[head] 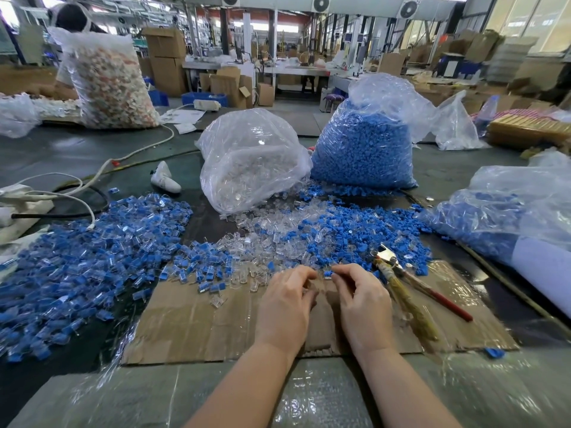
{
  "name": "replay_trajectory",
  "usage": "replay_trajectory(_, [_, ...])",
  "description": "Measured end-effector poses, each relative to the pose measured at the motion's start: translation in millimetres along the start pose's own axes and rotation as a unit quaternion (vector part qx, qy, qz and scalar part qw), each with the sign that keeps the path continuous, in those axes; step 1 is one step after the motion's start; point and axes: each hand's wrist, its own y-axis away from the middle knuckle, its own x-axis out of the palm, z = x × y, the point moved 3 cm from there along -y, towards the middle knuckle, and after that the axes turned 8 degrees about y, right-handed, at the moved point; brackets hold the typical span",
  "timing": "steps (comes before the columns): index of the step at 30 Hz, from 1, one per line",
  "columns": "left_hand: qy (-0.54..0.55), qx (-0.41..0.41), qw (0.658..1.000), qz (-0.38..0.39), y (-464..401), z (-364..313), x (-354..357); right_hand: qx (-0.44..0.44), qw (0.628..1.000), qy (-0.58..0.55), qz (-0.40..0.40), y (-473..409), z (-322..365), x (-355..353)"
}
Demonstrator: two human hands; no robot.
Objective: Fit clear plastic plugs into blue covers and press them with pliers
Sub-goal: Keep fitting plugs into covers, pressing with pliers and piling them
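Observation:
My left hand (285,301) and my right hand (360,299) hover side by side over a sheet of cardboard (197,325), fingers curled inward. The right hand pinches a small blue cover (328,274) at its fingertips. The left hand's curled fingers seem to hold a clear plastic plug (309,288), which is mostly hidden. Loose clear plugs (265,245) and blue covers (346,233) lie mixed just beyond the hands. The pliers (411,282), with taped handles, lie on the cardboard right of my right hand.
A big heap of assembled blue-and-clear pieces (86,261) covers the table on the left. A bag of clear plugs (250,159) and a bag of blue covers (364,143) stand behind. Another bag with blue parts (509,211) lies at the right. Cables (61,193) run at far left.

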Motion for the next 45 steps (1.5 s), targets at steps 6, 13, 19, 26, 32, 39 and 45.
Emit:
replay_trajectory(6, [0.030, -0.043, 0.998, -0.038, 0.6, 0.9, -5.4, -0.017, 1.000, 0.013, -0.002, 1.3, 2.4, 0.0])
replay_trajectory(13, [0.097, -0.092, 0.990, -0.055, -1.3, 3.7, -9.0, -0.039, 0.999, 0.022, 0.003, 2.6, 5.1, -0.3])
replay_trajectory(19, [0.094, -0.090, 0.991, -0.025, -1.1, 2.5, -7.7, -0.039, 0.999, 0.025, 0.016, 2.1, 5.0, 0.5])
replay_trajectory(26, [0.080, -0.084, 0.993, -0.038, -0.6, 2.4, -8.7, -0.027, 0.999, 0.027, 0.016, 1.3, 1.9, 3.6])
replay_trajectory(32, [0.078, -0.088, 0.992, -0.036, 0.4, 2.8, -8.5, 0.002, 1.000, 0.027, 0.002, 1.3, -0.9, 6.3])
replay_trajectory(39, [0.134, -0.120, 0.980, -0.084, 2.3, 6.3, -12.7, -0.027, 0.999, 0.040, 0.001, 1.4, 5.9, 4.2])
replay_trajectory(45, [0.145, -0.140, 0.977, -0.062, 3.0, 8.0, -9.7, -0.054, 0.998, 0.033, -0.004, 2.7, 8.0, 1.1])
